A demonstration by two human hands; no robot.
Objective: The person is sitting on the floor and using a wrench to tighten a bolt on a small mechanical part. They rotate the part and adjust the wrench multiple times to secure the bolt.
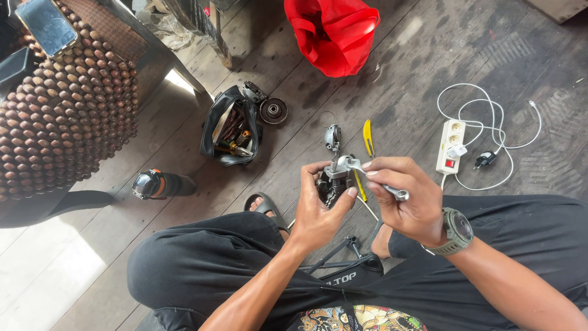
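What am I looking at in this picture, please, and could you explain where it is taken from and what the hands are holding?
This is one view from a camera worn on a person's head, looking down at their lap and the dark wooden floor. No machine here: just two bare hands. The left hand has its grip around a small dark metal engine part. The right hand, with a wristwatch, holds a silver wrench set on top of that part. On the floor lie an open black tool bag, a red bag, a white power strip with cable, a yellow-handled tool, a round metal part and a dark bottle.
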